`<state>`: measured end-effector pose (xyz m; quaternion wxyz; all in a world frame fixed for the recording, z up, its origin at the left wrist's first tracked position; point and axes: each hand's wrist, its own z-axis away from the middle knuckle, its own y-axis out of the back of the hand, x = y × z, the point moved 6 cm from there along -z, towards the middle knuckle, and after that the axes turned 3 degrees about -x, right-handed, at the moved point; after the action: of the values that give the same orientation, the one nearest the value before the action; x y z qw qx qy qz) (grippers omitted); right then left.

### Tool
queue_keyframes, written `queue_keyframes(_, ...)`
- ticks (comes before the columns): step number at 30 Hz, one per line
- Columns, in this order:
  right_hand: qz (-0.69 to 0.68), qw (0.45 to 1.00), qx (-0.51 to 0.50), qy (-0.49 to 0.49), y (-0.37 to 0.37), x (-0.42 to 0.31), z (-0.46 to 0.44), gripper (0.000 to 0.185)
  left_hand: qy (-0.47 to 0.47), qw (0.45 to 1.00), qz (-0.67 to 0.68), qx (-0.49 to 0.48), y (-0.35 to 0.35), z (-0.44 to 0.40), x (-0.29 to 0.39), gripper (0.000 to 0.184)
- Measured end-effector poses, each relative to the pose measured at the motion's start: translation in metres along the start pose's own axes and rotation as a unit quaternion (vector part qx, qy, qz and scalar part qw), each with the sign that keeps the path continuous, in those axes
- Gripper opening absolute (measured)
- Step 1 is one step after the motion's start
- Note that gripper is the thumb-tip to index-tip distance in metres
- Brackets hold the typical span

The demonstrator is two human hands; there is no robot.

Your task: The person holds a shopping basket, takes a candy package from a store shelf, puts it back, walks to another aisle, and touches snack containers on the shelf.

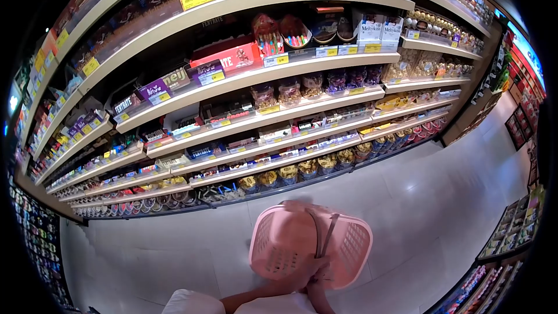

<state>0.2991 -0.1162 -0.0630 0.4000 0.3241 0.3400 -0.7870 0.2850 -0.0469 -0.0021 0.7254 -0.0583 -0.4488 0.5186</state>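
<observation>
A pink plastic shopping basket [354, 244] with slotted sides hangs low in front of my body. Its two handles are raised and slant together over the middle. My left hand [314, 265] comes in from the lower left and is closed round the basket handles near their upper end. Just below it is my right hand [316, 286], close against the left one; its fingers are too dark and overlapped to make out. No goods can be made out inside the basket.
Long curved shelves [244, 84] of boxed sweets, jars and price tags cross the view ahead. Gold-topped tubs [308, 167] line the bottom shelf. Grey tiled floor [418, 197] lies around the basket. More display racks [514, 227] stand at the right, others at the far left.
</observation>
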Motion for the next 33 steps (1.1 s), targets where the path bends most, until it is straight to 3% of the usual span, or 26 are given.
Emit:
queue_keyframes(5, -0.021, 1.000, 0.009, -0.002, 0.008, 0.009, -0.015, 0.039, 0.032, 0.998, 0.042, 0.017, 0.004, -0.015, -0.007, 0.035)
queue_keyframes(7, -0.020, 1.000, 0.012, -0.003, 0.010, 0.007, -0.019, 0.039, -0.005, 0.999, 0.002, 0.041, 0.011, -0.020, -0.008, 0.035)
queue_keyframes(15, -0.002, 1.000, 0.013, -0.013, 0.019, -0.002, -0.036, 0.039, -0.022, 0.997, 0.079, -0.003, 0.008, -0.037, 0.001, 0.037)
queue_keyframes(29, 0.002, 1.000, 0.002, -0.026, 0.012, 0.004, -0.054, 0.040, 0.000, 0.986, 0.152, 0.067, 0.034, -0.044, 0.020, 0.039)
queue_keyframes(31, 0.000, 1.000, -0.002, -0.029, 0.010, 0.006, -0.056, 0.040, -0.026, 0.982, 0.183, 0.031, 0.040, -0.043, 0.019, 0.029)
queue_keyframes(33, 0.004, 0.999, 0.001, -0.032, 0.010, 0.006, -0.058, 0.040, -0.042, 0.987, 0.135, 0.071, 0.045, -0.037, 0.025, 0.026)
